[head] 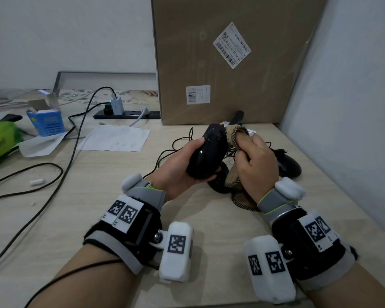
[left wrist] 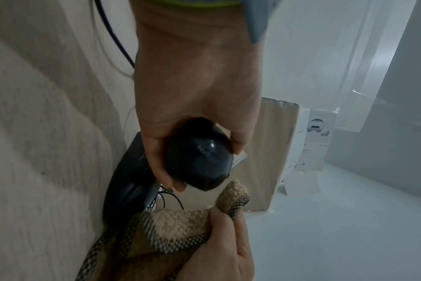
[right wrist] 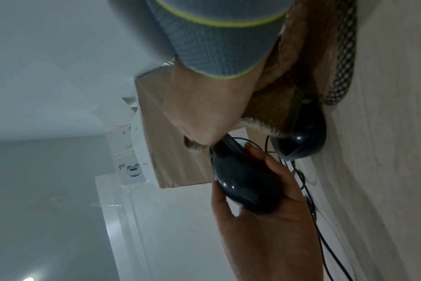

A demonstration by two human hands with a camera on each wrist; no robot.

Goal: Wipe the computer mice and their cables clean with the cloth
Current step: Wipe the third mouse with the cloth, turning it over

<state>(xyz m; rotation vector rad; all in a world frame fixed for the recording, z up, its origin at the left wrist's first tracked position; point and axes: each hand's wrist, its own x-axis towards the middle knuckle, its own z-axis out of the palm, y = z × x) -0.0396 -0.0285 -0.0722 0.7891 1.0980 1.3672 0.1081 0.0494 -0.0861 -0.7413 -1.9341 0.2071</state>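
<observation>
Both forearms with black-and-white marker wristbands fill the bottom of the head view. Left hand (head: 178,167) cradles a glossy black corded computer mouse (head: 207,152) in the palm, thumb along its left side, fingers curled under it, lifted off the pale wood-grain desk (head: 98,196). Right hand (head: 255,161) pinches a tan fleecy cloth with black-and-white checked trim (head: 235,134), fingers curled round it, cloth pressed against the right front side of the held mouse. Rest of the cloth hangs down to the desk below the right wrist. Second black mouse (head: 289,165) lies on the desk just right of the right hand; a third dark mouse (head: 218,181) sits under the hands, partly hidden. Thin black mouse cables (head: 182,141) tangle on the desk behind the hands. Large brown cardboard box with shipping labels (head: 231,63) stands upright behind. Left side: black power strip (head: 127,114), white paper sheet (head: 116,138), blue small carton (head: 48,123).
</observation>
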